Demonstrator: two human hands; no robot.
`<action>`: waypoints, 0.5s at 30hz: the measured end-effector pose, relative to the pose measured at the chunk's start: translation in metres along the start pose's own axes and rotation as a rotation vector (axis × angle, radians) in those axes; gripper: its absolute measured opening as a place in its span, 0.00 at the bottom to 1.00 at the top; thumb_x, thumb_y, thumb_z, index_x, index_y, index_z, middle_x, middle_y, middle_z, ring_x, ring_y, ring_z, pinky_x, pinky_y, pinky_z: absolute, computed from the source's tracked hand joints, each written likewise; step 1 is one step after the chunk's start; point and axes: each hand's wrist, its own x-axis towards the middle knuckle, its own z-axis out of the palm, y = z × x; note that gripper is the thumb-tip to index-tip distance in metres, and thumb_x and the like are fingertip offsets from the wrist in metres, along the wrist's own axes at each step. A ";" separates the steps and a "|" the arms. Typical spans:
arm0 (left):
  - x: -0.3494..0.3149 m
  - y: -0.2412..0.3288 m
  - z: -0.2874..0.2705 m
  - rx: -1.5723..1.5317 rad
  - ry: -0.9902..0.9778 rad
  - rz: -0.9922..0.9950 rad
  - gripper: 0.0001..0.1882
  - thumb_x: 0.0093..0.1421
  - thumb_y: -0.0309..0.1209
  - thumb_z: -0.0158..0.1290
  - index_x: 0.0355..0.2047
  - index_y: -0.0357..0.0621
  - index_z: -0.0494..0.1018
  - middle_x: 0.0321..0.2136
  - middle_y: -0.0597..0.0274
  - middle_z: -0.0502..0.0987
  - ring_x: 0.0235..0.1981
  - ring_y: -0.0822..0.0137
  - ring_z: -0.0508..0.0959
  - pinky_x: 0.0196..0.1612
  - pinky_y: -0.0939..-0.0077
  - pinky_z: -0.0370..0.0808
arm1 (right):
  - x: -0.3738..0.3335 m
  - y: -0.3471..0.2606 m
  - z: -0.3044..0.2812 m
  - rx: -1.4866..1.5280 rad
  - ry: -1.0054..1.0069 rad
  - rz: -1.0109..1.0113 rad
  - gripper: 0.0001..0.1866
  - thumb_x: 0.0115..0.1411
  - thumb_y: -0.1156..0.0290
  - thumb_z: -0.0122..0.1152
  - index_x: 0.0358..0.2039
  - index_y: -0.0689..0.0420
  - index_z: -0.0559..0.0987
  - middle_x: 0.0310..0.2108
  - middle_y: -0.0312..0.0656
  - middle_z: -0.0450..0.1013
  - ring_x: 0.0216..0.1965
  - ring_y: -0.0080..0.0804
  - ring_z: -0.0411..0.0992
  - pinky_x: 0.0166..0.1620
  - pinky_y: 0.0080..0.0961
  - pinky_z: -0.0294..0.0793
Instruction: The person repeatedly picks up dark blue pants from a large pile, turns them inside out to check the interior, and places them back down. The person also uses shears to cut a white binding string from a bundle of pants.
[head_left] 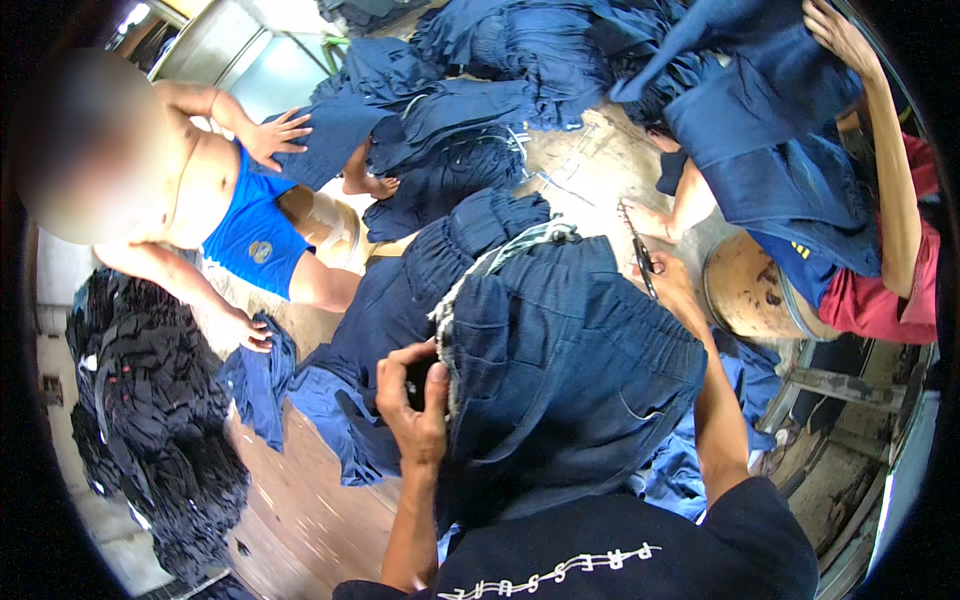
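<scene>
In front of me lies a pair of dark blue denim trousers [570,360] with a gathered elastic waist, pockets and a pale frayed seam edge. My left hand [412,405] is closed on that edge, with thumb and fingers bent around the cloth. Beyond the far right side of the trousers, my right hand [672,285] grips black-handled scissors [637,243], fingers in the handles and blades pointing away from me. The scissors are apart from the seam edge. White threads or cords [525,240] hang over the top of the cloth.
A co-worker in blue shorts [255,240] sits at the left; another at the right lifts navy cloth [770,150]. Piles of navy garments [520,50] stand at the back, and a black garment heap [150,400] at left. A round wooden drum [750,285] stands at right.
</scene>
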 end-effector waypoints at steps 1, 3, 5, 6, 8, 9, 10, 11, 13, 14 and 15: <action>0.010 0.002 0.001 -0.079 0.009 -0.040 0.16 0.70 0.36 0.62 0.51 0.37 0.80 0.39 0.53 0.84 0.37 0.63 0.79 0.45 0.67 0.76 | 0.003 0.010 0.004 0.072 -0.060 0.040 0.25 0.56 0.50 0.82 0.34 0.60 0.84 0.25 0.33 0.74 0.24 0.26 0.70 0.28 0.31 0.67; 0.035 0.004 -0.007 -0.073 -0.068 -0.139 0.17 0.71 0.37 0.62 0.52 0.37 0.79 0.36 0.54 0.83 0.33 0.67 0.78 0.41 0.68 0.75 | 0.011 0.029 0.010 0.193 -0.183 0.144 0.23 0.58 0.52 0.81 0.34 0.60 0.84 0.25 0.32 0.74 0.24 0.23 0.69 0.27 0.26 0.65; 0.055 0.004 0.003 0.034 -0.135 0.021 0.16 0.71 0.35 0.58 0.53 0.39 0.80 0.39 0.54 0.81 0.40 0.61 0.77 0.47 0.64 0.73 | 0.020 0.047 0.015 0.298 -0.315 0.264 0.21 0.60 0.54 0.80 0.33 0.61 0.84 0.25 0.32 0.75 0.23 0.20 0.69 0.27 0.23 0.64; 0.063 0.003 0.011 0.116 -0.135 0.200 0.16 0.71 0.35 0.56 0.54 0.39 0.81 0.41 0.53 0.81 0.43 0.59 0.76 0.49 0.64 0.72 | 0.024 0.055 0.018 0.323 -0.388 0.299 0.15 0.67 0.59 0.73 0.37 0.60 0.84 0.28 0.33 0.77 0.26 0.19 0.71 0.28 0.21 0.66; 0.070 0.001 0.025 0.149 -0.143 0.299 0.19 0.71 0.36 0.52 0.55 0.41 0.82 0.46 0.52 0.80 0.50 0.52 0.74 0.56 0.62 0.69 | 0.032 0.072 0.023 0.465 -0.534 0.345 0.12 0.70 0.62 0.68 0.40 0.60 0.84 0.32 0.34 0.77 0.29 0.19 0.71 0.30 0.20 0.68; 0.072 0.000 0.029 0.142 -0.136 0.288 0.19 0.71 0.36 0.52 0.55 0.40 0.82 0.46 0.52 0.81 0.49 0.52 0.74 0.56 0.62 0.69 | 0.036 0.080 0.026 0.541 -0.617 0.363 0.11 0.71 0.63 0.66 0.41 0.60 0.84 0.33 0.35 0.77 0.30 0.20 0.72 0.31 0.19 0.68; 0.072 -0.002 0.032 0.135 -0.132 0.276 0.19 0.71 0.36 0.51 0.54 0.40 0.82 0.46 0.52 0.81 0.49 0.52 0.74 0.56 0.61 0.69 | 0.039 0.088 0.032 0.540 -0.609 0.422 0.11 0.73 0.67 0.61 0.47 0.60 0.84 0.37 0.35 0.77 0.33 0.20 0.72 0.35 0.19 0.70; 0.072 -0.003 0.034 0.123 -0.119 0.273 0.19 0.71 0.37 0.51 0.54 0.39 0.82 0.46 0.51 0.81 0.48 0.52 0.74 0.56 0.61 0.69 | 0.043 0.096 0.039 0.611 -0.618 0.421 0.11 0.73 0.67 0.61 0.47 0.61 0.84 0.36 0.35 0.77 0.33 0.20 0.72 0.35 0.19 0.70; 0.072 -0.007 0.034 0.113 -0.128 0.278 0.18 0.70 0.35 0.52 0.51 0.37 0.82 0.45 0.51 0.82 0.47 0.52 0.75 0.56 0.61 0.69 | 0.050 0.111 0.054 0.645 -0.555 0.488 0.12 0.73 0.67 0.60 0.48 0.62 0.83 0.36 0.34 0.77 0.33 0.20 0.71 0.35 0.20 0.70; 0.073 -0.010 0.034 0.112 -0.130 0.264 0.18 0.70 0.35 0.52 0.51 0.37 0.82 0.45 0.50 0.82 0.47 0.52 0.75 0.56 0.61 0.69 | 0.054 0.117 0.062 0.659 -0.544 0.482 0.11 0.72 0.68 0.60 0.46 0.62 0.83 0.37 0.38 0.79 0.32 0.20 0.71 0.35 0.20 0.69; 0.074 -0.012 0.034 0.116 -0.131 0.236 0.17 0.70 0.35 0.52 0.50 0.36 0.83 0.45 0.50 0.82 0.47 0.52 0.75 0.56 0.62 0.69 | 0.059 0.124 0.070 0.691 -0.519 0.523 0.11 0.72 0.67 0.59 0.45 0.61 0.83 0.38 0.39 0.80 0.32 0.21 0.71 0.34 0.20 0.69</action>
